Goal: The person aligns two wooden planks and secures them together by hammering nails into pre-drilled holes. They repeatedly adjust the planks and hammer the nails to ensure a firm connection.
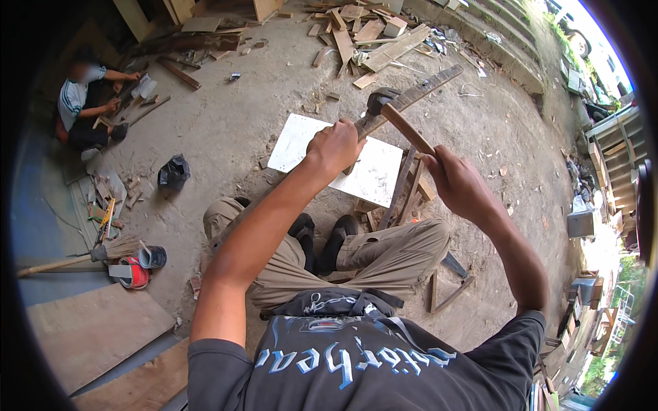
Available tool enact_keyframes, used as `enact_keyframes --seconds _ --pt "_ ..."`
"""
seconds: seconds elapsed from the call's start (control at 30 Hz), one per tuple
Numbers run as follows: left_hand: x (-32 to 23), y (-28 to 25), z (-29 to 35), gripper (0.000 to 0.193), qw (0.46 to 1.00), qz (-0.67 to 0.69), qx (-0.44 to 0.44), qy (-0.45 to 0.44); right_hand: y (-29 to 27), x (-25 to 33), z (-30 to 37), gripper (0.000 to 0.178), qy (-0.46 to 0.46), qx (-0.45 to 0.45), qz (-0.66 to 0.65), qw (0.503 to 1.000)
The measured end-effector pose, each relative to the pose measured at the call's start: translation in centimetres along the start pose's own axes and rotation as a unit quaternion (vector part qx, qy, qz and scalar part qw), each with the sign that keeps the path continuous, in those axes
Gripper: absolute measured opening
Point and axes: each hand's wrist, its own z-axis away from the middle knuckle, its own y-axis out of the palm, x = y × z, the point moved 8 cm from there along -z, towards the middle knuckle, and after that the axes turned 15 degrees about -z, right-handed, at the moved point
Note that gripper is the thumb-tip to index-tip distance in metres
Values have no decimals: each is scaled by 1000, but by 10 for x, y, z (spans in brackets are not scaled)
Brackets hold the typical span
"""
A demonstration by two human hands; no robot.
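Note:
My left hand (332, 147) is closed round the lower part of a long, worn wooden strip (426, 90) that slants up to the right. In my right hand (458, 179) is a short brown wooden bar (408, 128), whose far end meets the strip at an angle. Close to that meeting point is a dark rounded object (379, 101); I cannot tell its kind or whether it is joined to either piece. Under my left hand lies a white board (295, 145) with dark specks, set like a low tabletop between my knees and the pieces.
Wooden pieces (410, 188) lean by the board's right side. Scrap wood (391, 51) is heaped at the back. On the left are a black bag (174, 172), a broom (115, 248), a red can (131, 274) and plywood (103, 335). Another person (86, 103) sits at far left.

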Motion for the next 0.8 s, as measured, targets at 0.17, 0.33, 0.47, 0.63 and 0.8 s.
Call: enact_keyframes --seconds 0.17,0.33,0.47,0.63,0.8 --pt "-2 -1 0 56 1000 -7 14 -9 -36 28 -4 28 -66 -83 -64 992" --pt "-4 -1 2 55 999 -6 36 -9 -26 17 -5 27 -78 -105 -119 984" --pt "-7 0 3 54 1000 -10 7 2 1 -6 -4 32 -29 -3 -20 999" --pt "-10 2 5 57 1000 -8 27 -5 -36 27 5 28 -120 -127 -124 977" --pt "-8 -1 4 58 999 14 41 -11 -40 37 12 28 -156 -177 -137 962"
